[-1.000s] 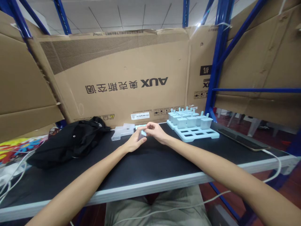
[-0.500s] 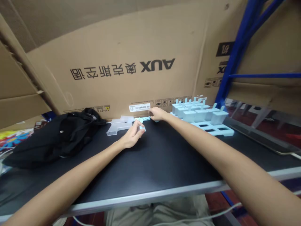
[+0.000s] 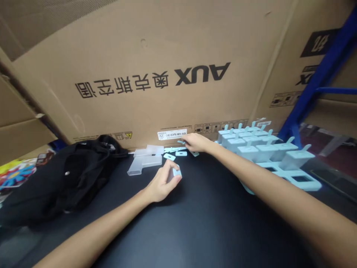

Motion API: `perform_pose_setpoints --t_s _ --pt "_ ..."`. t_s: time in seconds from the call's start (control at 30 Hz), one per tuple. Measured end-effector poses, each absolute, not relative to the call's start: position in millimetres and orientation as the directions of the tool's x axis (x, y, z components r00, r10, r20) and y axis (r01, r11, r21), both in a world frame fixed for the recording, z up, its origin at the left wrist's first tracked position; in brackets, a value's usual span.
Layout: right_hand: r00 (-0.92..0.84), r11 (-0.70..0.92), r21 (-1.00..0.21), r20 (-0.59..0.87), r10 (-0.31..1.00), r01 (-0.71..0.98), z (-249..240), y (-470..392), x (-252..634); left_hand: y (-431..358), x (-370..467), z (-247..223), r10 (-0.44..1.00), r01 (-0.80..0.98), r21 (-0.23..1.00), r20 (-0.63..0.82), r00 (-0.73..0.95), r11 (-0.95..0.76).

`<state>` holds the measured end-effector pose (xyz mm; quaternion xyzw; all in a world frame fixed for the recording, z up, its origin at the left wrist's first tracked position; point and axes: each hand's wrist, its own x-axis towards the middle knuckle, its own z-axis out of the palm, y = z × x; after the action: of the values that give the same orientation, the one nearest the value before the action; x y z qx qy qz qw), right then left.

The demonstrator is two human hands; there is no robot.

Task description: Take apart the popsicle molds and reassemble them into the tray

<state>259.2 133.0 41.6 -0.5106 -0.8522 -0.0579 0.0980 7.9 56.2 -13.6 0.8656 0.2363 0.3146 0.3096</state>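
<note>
My left hand (image 3: 161,182) is closed around a popsicle mold with a light blue cap (image 3: 176,172); most of the mold is hidden by the fingers. Farther back, my right hand (image 3: 197,143) pinches a light blue popsicle stick (image 3: 181,142), whose end pokes out to the left. Below it lie loose blue lids with slots (image 3: 181,153) and a small pile of blue sticks (image 3: 173,149). Clear empty molds (image 3: 152,160) rest left of the pile. To the right, several capped molds with sticks (image 3: 247,153) stand in a light blue rack (image 3: 284,172).
A black bag (image 3: 67,178) lies at the left on the black tabletop (image 3: 189,227). Behind everything rises a large cardboard box (image 3: 145,108). A blue metal post (image 3: 320,70) stands at the right, behind the rack.
My right hand has lifted slightly from the stick pile, and a stick now shows in its fingers. The left hand still holds the capped mold. The view has moved closer.
</note>
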Motion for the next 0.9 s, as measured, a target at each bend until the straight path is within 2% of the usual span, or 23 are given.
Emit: perform_pose_setpoints --t_s 0.1,0.17,0.2,0.27,0.33,0.43,0.57,0.63,0.77,0.83,0.9 --pt "-0.321 0.455 -0.365 0.372 0.871 0.813 53.6 116.3 260.0 57.3 8.2 -17.4 0.642 0.24 0.732 0.332 0.692 -0.638" --pt "-0.235 0.447 -0.62 0.395 0.888 0.645 59.8 98.2 253.3 59.0 9.8 -19.1 0.675 0.245 0.786 0.273 0.685 -0.567" --pt "-0.221 0.446 -0.715 0.39 0.894 0.539 61.9 88.0 248.2 60.0 10.7 -19.3 0.693 0.241 0.812 0.253 0.675 -0.532" --pt "-0.233 0.448 -0.813 0.386 0.893 0.372 64.1 68.2 236.8 61.7 12.9 -18.0 0.716 0.23 0.841 0.236 0.657 -0.489" --pt "-0.249 0.462 -0.823 0.396 0.884 0.332 64.4 52.2 226.8 62.9 14.9 -15.3 0.713 0.218 0.845 0.241 0.659 -0.487" --pt "-0.249 0.485 -0.777 0.417 0.874 0.401 63.9 39.0 220.0 64.5 16.8 -11.9 0.692 0.211 0.835 0.249 0.678 -0.508" --pt "-0.156 0.522 -0.737 0.508 0.847 0.43 64.6 34.1 222.7 67.3 18.3 -13.5 0.699 0.263 0.794 0.261 0.666 -0.547" --pt "-0.191 0.534 -0.716 0.507 0.841 0.45 64.2 32.9 222.8 68.1 19.2 -15.4 0.701 0.282 0.776 0.271 0.659 -0.565" --pt "-0.395 0.603 -0.533 0.46 0.795 0.593 60.4 27.4 215.5 66.8 21.3 -14.2 0.693 0.252 0.781 0.295 0.658 -0.572" --pt "-0.407 0.6 -0.425 0.462 0.788 0.678 57.4 22.4 209.9 65.4 22.2 -11.5 0.684 0.227 0.783 0.314 0.659 -0.578" --pt "-0.346 0.528 -0.362 0.459 0.818 0.769 52.5 16.2 203.5 64.2 22.4 -9.8 0.681 0.225 0.763 0.351 0.643 -0.606"
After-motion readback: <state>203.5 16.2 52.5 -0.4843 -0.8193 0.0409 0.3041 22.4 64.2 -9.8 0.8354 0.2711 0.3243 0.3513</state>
